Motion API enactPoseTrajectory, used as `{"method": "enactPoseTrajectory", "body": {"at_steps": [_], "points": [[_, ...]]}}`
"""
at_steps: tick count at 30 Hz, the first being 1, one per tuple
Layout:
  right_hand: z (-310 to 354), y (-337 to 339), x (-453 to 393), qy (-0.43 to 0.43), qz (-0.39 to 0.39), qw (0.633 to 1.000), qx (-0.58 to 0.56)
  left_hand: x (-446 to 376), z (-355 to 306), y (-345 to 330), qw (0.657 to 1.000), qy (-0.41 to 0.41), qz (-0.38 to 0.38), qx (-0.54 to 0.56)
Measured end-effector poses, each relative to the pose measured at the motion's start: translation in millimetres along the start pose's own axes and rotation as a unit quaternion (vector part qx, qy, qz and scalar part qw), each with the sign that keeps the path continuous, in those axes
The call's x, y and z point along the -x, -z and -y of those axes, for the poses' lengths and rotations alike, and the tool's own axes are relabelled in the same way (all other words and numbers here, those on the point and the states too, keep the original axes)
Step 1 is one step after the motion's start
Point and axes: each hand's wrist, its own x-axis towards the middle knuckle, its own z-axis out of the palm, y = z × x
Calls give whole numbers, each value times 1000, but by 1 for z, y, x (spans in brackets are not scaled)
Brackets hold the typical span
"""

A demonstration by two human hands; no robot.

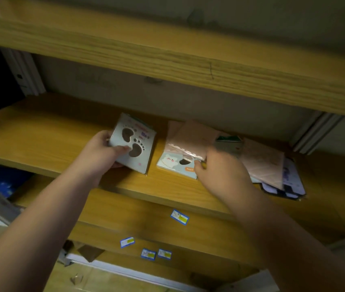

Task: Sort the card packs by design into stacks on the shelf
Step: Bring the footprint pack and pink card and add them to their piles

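My left hand (pixel 102 152) grips a pale blue card pack with two brown footprints (pixel 134 142), tilted up on the wooden shelf (pixel 41 140). My right hand (pixel 220 171) pinches the lower edge of a pink pack (pixel 190 138), which lies over a light blue pack with a white bear (pixel 173 163). To the right lie more packs in a loose heap: another pink one (pixel 266 161), a green-edged one (pixel 229 142) and a purple-and-dark one (pixel 293 184) at the shelf's front edge.
An upper shelf board (pixel 167 49) overhangs the working shelf. Lower boards carry small blue price labels (pixel 179 217) (pixel 127 242). A metal upright (pixel 314 135) stands at the right, another at the far left. The left half of the shelf is bare wood.
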Motion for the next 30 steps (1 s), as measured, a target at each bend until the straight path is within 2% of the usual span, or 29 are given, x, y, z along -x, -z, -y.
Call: {"method": "enactPoseTrajectory", "body": {"at_steps": [3,6,9,11,13,15,18,21,24,27,30], "points": [[4,-3,-28,-36,48,998,27,16,12,-1,997,7,-14,70],[10,-7,-49,-49,43,997,41,30,16,-4,994,6,-2,113],[14,-6,-61,-84,69,994,29,41,11,-9,992,-3,9,126],[12,-6,-65,-119,90,989,-21,46,8,-10,991,-4,13,134],[6,-6,-67,-155,95,976,-119,49,5,-10,990,-3,19,137],[-1,-5,-66,-181,99,947,-247,51,3,-9,990,-5,22,136],[-7,-2,-61,-228,121,872,-415,53,1,-7,991,-13,18,134],[-11,4,-57,-246,144,863,-416,54,0,-7,991,-17,23,128],[-17,5,-56,-261,131,854,-431,52,0,-12,990,-14,36,134],[-18,6,-51,-266,150,794,-525,53,0,-18,989,-9,43,144],[-18,7,-41,-257,117,731,-621,56,-1,-25,988,-3,44,149]]}}
